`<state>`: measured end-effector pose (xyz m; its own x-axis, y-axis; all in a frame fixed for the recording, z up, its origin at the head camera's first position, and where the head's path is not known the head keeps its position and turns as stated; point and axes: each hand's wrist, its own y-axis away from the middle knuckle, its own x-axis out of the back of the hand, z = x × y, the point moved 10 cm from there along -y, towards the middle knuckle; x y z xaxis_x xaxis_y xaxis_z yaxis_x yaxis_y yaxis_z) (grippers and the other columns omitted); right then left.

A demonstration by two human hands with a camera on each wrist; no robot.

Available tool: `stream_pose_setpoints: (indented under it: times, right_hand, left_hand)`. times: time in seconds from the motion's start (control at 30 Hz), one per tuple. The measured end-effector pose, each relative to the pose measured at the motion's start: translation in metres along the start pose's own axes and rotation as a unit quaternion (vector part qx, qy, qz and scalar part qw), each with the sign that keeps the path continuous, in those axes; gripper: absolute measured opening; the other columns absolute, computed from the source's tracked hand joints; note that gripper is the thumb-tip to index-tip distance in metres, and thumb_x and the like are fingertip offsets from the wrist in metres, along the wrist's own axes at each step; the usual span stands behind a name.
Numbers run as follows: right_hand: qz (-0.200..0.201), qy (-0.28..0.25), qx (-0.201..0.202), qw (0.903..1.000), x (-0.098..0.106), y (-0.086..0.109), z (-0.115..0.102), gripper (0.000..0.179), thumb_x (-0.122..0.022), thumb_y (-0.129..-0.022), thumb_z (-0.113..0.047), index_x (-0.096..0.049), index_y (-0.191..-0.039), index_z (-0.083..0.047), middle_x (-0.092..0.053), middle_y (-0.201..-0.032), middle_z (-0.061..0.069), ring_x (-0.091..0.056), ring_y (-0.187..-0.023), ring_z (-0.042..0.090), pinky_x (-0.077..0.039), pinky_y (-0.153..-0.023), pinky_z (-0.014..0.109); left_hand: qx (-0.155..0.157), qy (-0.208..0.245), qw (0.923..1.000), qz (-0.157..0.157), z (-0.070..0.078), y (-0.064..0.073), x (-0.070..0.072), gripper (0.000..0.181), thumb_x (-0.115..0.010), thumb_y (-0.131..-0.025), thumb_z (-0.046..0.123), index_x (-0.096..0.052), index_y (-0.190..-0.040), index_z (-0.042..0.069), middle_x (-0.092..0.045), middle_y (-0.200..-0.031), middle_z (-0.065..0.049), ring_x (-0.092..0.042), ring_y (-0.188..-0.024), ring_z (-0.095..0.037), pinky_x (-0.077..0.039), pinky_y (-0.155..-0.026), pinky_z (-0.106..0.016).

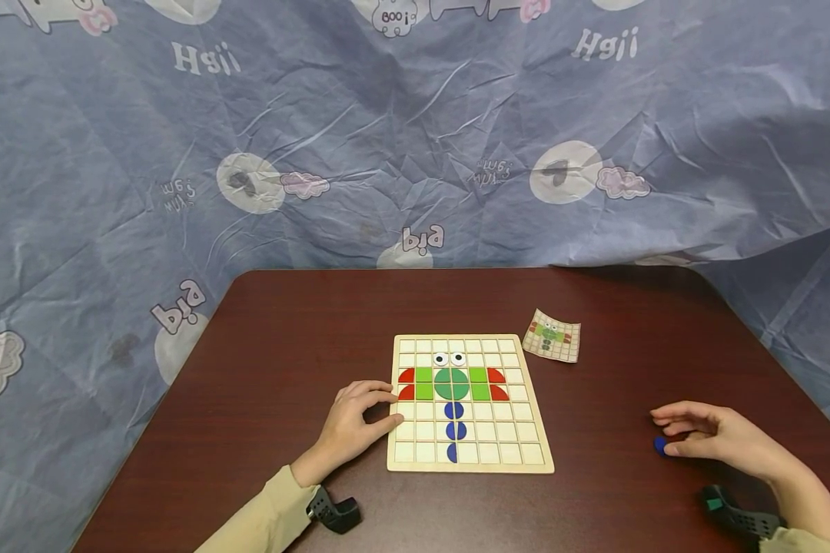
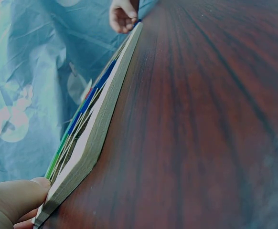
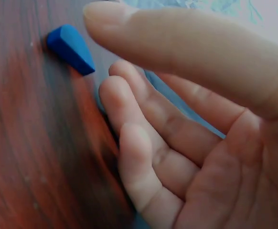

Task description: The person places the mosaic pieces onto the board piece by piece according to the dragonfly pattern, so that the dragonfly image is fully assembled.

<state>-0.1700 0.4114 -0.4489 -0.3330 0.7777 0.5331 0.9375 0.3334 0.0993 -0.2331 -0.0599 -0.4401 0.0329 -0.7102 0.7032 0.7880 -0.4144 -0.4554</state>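
Note:
A square wooden grid board [image 1: 484,434] lies on the table with flat coloured pieces in its cells. Two eye pieces [image 1: 449,359] top a green circle [image 1: 452,384], flanked by light green squares [image 1: 479,384] and red quarter-round pieces [image 1: 498,376]. Below them runs a column of blue half-round pieces [image 1: 454,430]; the lowest is a single half. My left hand [image 1: 351,418] touches the board's left edge with thumb and fingertips. At the right, my right hand [image 1: 726,442] hovers beside a loose blue piece [image 3: 72,50] on the table, thumb and fingers apart, holding nothing.
A small paper card [image 1: 553,338] printed with a matching figure lies beyond the board's upper right corner. The dark red-brown table [image 1: 304,322] ends at a hanging grey-blue cloth [image 1: 387,153]. Each wrist wears a black strap [image 1: 333,513].

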Motion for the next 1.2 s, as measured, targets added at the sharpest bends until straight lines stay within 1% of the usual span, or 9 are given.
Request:
stream_pose_setpoints:
  times: [0.13,0.33,0.43,0.53,0.67,0.77,0.93,1.03,1.2]
  right_hand:
    - [-0.006,-0.004,0.0,1.0,0.0,0.0,0.004,0.04,-0.065,-0.086,-0.002,-0.053,-0.124,0.005,-0.062,-0.111,-0.015,-0.059,-0.095,0.002,-0.052,-0.07,0.026]
    - [0.0,0.004,0.01,0.9999,0.0,-0.002,0.005,0.035,-0.065,-0.085,0.002,-0.058,-0.119,0.003,-0.064,-0.106,-0.009,-0.059,-0.088,0.007,-0.052,-0.066,0.026]
    - [0.001,0.003,0.027,0.9996,-0.002,-0.003,0.003,0.034,-0.064,-0.084,0.005,-0.059,-0.117,0.003,-0.065,-0.101,-0.003,-0.058,-0.083,0.008,-0.051,-0.063,0.026]
    - [0.0,0.008,0.045,0.999,-0.005,-0.004,-0.002,0.034,-0.067,-0.081,0.005,-0.061,-0.115,0.003,-0.063,-0.091,0.003,-0.057,-0.077,0.01,-0.049,-0.059,0.026]
    - [0.006,0.036,0.068,0.997,-0.008,-0.006,-0.011,0.029,-0.07,-0.08,0.002,-0.066,-0.109,-0.001,-0.059,-0.08,0.004,-0.054,-0.07,0.011,-0.045,-0.054,0.026]
    - [0.012,0.06,0.096,0.9935,-0.011,-0.008,-0.018,0.025,-0.07,-0.079,0.002,-0.069,-0.104,-0.005,-0.06,-0.079,0.001,-0.052,-0.069,0.01,-0.042,-0.053,0.026]
    - [0.013,0.072,0.13,0.9889,-0.014,-0.007,-0.027,0.024,-0.07,-0.079,0.004,-0.072,-0.1,-0.008,-0.063,-0.083,0.0,-0.051,-0.069,0.009,-0.04,-0.052,0.026]
    - [0.013,0.077,0.122,0.9894,-0.014,-0.008,-0.025,0.023,-0.069,-0.08,0.002,-0.072,-0.1,-0.008,-0.062,-0.082,0.002,-0.051,-0.068,0.009,-0.04,-0.051,0.026]
    - [0.03,0.106,0.07,0.9915,-0.009,-0.009,-0.02,0.014,-0.069,-0.082,-0.004,-0.071,-0.096,-0.008,-0.059,-0.075,-0.004,-0.051,-0.065,0.008,-0.039,-0.051,0.025]
  left_hand:
    - [-0.001,0.0,1.0,0.001,0.0,0.0,0.0,0.028,-0.076,-0.078,0.029,-0.073,-0.1,0.012,-0.063,-0.112,-0.002,-0.054,-0.107,-0.017,-0.038,-0.09,-0.046]
    - [-0.002,0.002,1.0,0.001,0.0,0.0,0.0,0.028,-0.076,-0.078,0.029,-0.072,-0.1,0.012,-0.063,-0.112,-0.003,-0.054,-0.107,-0.017,-0.038,-0.09,-0.046]
    - [-0.001,0.0,1.0,0.0,0.0,0.0,-0.001,0.028,-0.076,-0.078,0.03,-0.072,-0.1,0.013,-0.063,-0.112,-0.003,-0.054,-0.108,-0.017,-0.038,-0.091,-0.046]
    - [-0.001,0.001,1.0,0.0,-0.001,0.0,-0.001,0.028,-0.076,-0.078,0.03,-0.072,-0.1,0.013,-0.063,-0.112,-0.002,-0.054,-0.108,-0.017,-0.037,-0.091,-0.046]
    - [-0.003,0.007,1.0,0.002,0.0,0.0,0.0,0.028,-0.076,-0.078,0.031,-0.072,-0.1,0.014,-0.063,-0.112,-0.002,-0.054,-0.108,-0.017,-0.037,-0.091,-0.047]
    - [-0.006,0.008,0.9999,0.003,0.001,0.0,0.001,0.028,-0.076,-0.078,0.031,-0.073,-0.099,0.014,-0.063,-0.111,-0.002,-0.054,-0.107,-0.017,-0.037,-0.091,-0.047]
    - [-0.004,0.006,1.0,0.003,0.001,0.0,0.001,0.028,-0.076,-0.078,0.031,-0.073,-0.1,0.013,-0.063,-0.112,-0.002,-0.054,-0.107,-0.017,-0.037,-0.091,-0.047]
    - [0.0,0.006,1.0,0.0,0.001,0.0,0.001,0.028,-0.076,-0.078,0.03,-0.072,-0.1,0.013,-0.063,-0.112,-0.002,-0.054,-0.108,-0.017,-0.037,-0.091,-0.047]
    - [0.0,0.005,1.0,0.001,0.001,0.0,0.001,0.028,-0.076,-0.078,0.03,-0.072,-0.1,0.013,-0.063,-0.112,-0.002,-0.054,-0.108,-0.017,-0.037,-0.091,-0.047]
